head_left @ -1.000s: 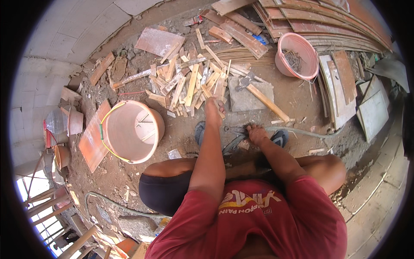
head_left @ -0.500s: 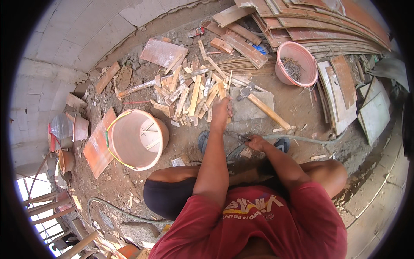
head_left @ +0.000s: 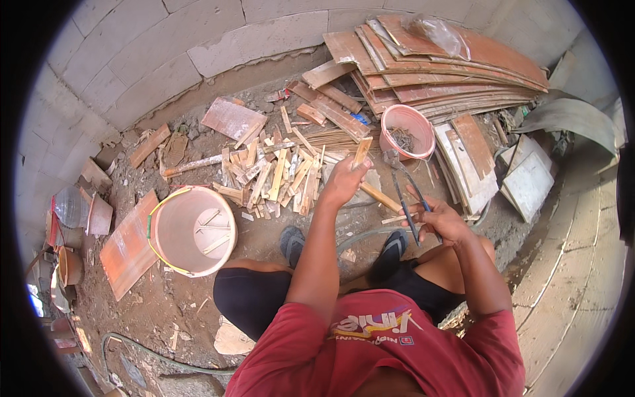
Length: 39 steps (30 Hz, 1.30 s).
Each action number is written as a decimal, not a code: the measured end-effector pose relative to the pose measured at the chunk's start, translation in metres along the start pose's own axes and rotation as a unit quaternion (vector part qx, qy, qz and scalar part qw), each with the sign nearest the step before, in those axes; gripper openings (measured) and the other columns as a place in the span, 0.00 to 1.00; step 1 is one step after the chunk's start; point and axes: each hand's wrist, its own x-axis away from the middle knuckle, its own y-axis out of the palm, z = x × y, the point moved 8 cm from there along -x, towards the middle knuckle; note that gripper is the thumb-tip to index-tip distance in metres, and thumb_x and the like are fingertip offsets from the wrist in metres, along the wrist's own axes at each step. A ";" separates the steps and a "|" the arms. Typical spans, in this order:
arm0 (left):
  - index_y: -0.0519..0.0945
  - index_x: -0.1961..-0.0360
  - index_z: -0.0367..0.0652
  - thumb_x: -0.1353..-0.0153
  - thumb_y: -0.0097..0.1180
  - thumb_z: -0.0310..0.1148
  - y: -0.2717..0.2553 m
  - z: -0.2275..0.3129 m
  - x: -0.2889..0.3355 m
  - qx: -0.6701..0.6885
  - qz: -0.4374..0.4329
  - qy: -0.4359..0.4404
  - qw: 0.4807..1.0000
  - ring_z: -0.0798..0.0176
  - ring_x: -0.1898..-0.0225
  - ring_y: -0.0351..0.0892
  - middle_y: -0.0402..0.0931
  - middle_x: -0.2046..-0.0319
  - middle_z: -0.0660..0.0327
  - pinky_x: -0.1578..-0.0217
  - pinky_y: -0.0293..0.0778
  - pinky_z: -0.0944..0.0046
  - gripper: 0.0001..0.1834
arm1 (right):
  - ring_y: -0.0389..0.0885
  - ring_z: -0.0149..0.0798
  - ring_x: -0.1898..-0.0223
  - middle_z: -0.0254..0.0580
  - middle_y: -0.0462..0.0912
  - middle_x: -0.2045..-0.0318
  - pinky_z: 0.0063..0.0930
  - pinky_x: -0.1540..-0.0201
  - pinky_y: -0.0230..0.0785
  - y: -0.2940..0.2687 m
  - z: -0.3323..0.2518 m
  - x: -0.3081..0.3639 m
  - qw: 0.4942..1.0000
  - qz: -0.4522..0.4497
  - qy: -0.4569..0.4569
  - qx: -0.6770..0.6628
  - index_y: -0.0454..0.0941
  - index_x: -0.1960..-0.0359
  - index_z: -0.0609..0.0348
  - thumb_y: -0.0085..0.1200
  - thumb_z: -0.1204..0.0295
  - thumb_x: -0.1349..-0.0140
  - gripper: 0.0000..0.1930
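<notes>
A short wood strip points up out of my left hand, whose fingers are wrapped round it. Held in my right hand is a pair of long-handled pincers. Its handles are spread, and its head lies just right of the strip's upper end. Behind my left hand a hammer lies on a grey slab; its wooden handle shows and its head is hidden. A pile of wood strips lies to the left.
A pink bucket holding thin grey pieces, likely nails, stands ahead. A larger bucket with a few strips inside stands left. Stacked boards lie by the far wall; more boards lean at right. A hose crosses the ground.
The pincers have come up from near the ground to beside the wood strip, their handles now apart. My left hand has lifted the strip off the pile. The view has shifted.
</notes>
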 end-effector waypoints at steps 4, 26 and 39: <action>0.76 0.47 0.35 0.34 0.53 0.48 0.014 0.044 0.022 -0.077 -0.022 0.056 0.995 0.49 0.58 0.77 0.80 0.63 0.48 0.54 0.70 0.56 0.26 | 0.80 0.34 0.56 0.45 0.79 0.51 0.25 0.62 0.78 0.003 -0.047 0.045 0.986 0.033 -0.028 0.163 0.60 0.31 0.52 0.46 0.77 0.39 0.31; 0.73 0.52 0.39 0.34 0.50 0.40 0.027 0.069 0.038 -0.245 0.021 0.147 0.958 0.35 0.59 0.76 0.78 0.64 0.40 0.58 0.69 0.44 0.17 | 0.76 0.59 0.64 0.55 0.77 0.66 0.46 0.59 0.69 0.006 -0.089 0.071 0.767 0.175 -0.200 0.584 0.66 0.36 0.46 0.51 0.72 0.36 0.26; 0.75 0.49 0.37 0.37 0.52 0.50 -0.032 0.077 -0.054 -0.456 -0.017 0.087 0.885 0.40 0.56 0.77 0.79 0.60 0.42 0.54 0.71 0.51 0.27 | 0.77 0.42 0.77 0.45 0.81 0.75 0.36 0.67 0.71 -0.081 -0.015 0.048 0.866 -0.046 0.041 0.496 0.77 0.47 0.61 0.52 0.64 0.33 0.17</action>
